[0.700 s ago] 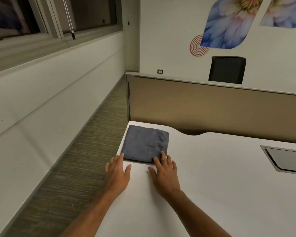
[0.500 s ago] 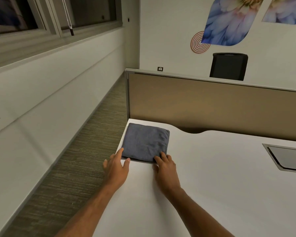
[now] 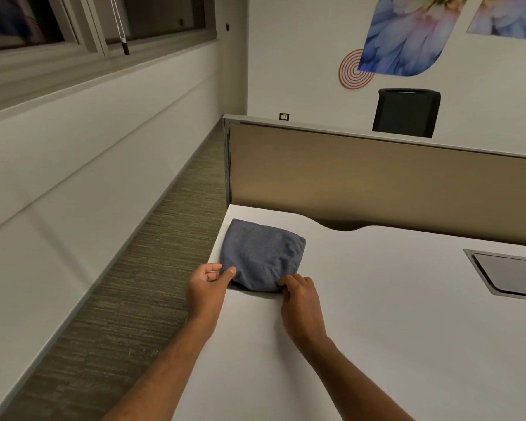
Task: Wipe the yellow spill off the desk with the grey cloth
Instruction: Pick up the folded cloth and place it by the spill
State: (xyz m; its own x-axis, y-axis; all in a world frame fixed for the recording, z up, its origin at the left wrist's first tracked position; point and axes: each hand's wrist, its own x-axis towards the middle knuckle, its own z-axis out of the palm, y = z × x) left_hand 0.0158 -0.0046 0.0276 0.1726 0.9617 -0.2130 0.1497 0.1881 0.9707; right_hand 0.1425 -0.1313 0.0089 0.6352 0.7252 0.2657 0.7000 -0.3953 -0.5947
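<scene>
Head view: grey cloth [image 3: 261, 255] is pinched at both near corners by left hand [image 3: 208, 285] and right hand [image 3: 298, 296]; it should be lifted evenly off the tabletop [image 3: 377, 314].

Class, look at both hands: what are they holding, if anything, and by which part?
Both hands pinch the folded grey cloth at its near edge: left hand on the near-left corner, right hand on the near-right corner.

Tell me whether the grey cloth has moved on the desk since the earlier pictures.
Yes, slightly. The grey cloth has its near edge lifted and bunched by both hands, while its far edge stays by the desk corner near the partition.
</scene>
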